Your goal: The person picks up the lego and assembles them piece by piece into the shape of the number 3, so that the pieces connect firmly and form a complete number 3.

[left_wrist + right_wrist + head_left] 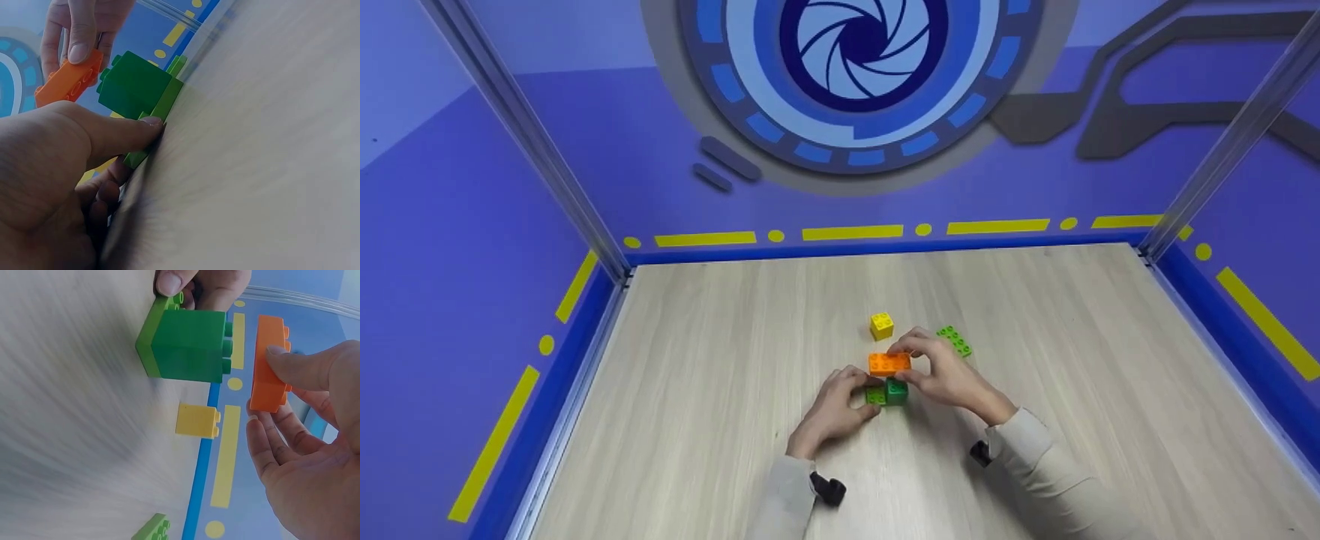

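Note:
My left hand [836, 405] pinches a light green building plate [169, 101] at one end, keeping it low at the table. On that plate stands a dark green brick [188, 346], its studs facing up. My right hand [945, 371] grips an orange brick [270, 365] between thumb and fingers. In the right wrist view the orange brick hovers apart from the dark green brick's studs, with a gap between them. The left wrist view shows the orange brick's studded side and the right fingers over one end of it.
A yellow brick [881, 326] stands on the wooden table [720, 360] beyond the hands. Another light green plate [955, 340] lies just behind the right hand. Blue printed walls [840, 202] enclose the table at the back and both sides.

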Demonstrator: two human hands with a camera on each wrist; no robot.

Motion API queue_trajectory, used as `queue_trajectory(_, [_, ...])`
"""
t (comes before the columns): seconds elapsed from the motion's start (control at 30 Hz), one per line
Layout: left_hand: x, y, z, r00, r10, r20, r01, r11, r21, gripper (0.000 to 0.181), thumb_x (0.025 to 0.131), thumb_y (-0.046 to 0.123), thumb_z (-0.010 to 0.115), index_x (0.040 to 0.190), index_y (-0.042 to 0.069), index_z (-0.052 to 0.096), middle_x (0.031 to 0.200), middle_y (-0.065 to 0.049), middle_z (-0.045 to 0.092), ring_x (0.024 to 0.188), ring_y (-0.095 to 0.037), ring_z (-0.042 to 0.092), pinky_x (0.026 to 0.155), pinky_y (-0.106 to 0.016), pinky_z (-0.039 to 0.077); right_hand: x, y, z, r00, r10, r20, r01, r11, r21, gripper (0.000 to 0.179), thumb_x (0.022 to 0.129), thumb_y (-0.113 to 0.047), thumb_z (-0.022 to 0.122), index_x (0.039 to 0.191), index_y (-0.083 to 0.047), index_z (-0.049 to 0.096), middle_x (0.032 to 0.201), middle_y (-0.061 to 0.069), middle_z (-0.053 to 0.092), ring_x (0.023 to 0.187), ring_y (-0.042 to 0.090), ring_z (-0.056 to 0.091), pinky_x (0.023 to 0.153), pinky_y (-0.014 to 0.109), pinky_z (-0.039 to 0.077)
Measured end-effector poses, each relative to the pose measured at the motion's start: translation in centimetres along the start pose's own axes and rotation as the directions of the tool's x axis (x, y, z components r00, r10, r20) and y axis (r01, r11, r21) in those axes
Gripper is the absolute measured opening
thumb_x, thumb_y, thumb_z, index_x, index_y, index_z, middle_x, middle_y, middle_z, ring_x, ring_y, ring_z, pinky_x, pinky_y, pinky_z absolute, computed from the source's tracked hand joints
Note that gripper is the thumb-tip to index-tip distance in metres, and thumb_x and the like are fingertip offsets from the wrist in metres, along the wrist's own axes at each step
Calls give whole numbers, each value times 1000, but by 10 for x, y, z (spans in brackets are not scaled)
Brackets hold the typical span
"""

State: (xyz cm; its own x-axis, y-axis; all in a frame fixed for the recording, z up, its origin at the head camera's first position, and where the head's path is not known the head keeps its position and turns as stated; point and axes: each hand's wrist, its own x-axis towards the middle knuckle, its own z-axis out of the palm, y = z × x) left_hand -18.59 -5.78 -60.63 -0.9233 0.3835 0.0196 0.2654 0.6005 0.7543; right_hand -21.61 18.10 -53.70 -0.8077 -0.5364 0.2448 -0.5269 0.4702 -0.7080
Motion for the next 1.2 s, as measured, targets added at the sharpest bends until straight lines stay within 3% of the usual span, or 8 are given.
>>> queue_trajectory(0.17, [0, 0, -1, 1000, -16, 1, 16, 1000, 5, 44, 93, 26, 82, 129, 3, 73, 128, 2, 63, 121, -21, 54, 108, -43, 47, -3, -1, 4, 1000, 1, 3, -1, 1000, 8, 28, 92, -4, 83, 116, -15, 76, 117, -2, 73, 113, 20, 66, 98, 53, 57])
queue_trajectory(0.43, [-1, 0, 0, 1000, -26, 4, 26, 1000, -10, 44, 93, 27, 82, 131, 6, 73, 127, 5, 63, 121, -19, 54, 109, -41, 47, -8, -1, 7, 1000, 1, 1, -1, 1000, 7, 29, 91, -5, 84, 118, -15, 76, 115, -3, 74, 111, 19, 66, 95, 47, 58])
queue_trajectory(0.97, [-2, 1, -1, 1000, -8, -20, 7, 1000, -17, 34, 95, 25, 81, 124, 10, 73, 123, 5, 63, 117, -18, 54, 104, -39, 47, -13, 3, 11, 1000, -12, 9, 11, 1000, 15, 28, 91, -2, 83, 115, -15, 77, 115, -3, 74, 108, 20, 67, 94, 51, 58])
queue_trajectory(1.2, [0, -1, 1, 1000, -18, -18, 17, 1000, -20, 37, 96, 28, 80, 128, 11, 74, 124, 7, 63, 117, -16, 54, 105, -38, 47, -15, 4, 12, 1000, -12, 22, 12, 1000, 10, 27, 92, -4, 82, 115, -16, 78, 115, -3, 73, 106, 20, 67, 94, 54, 58])
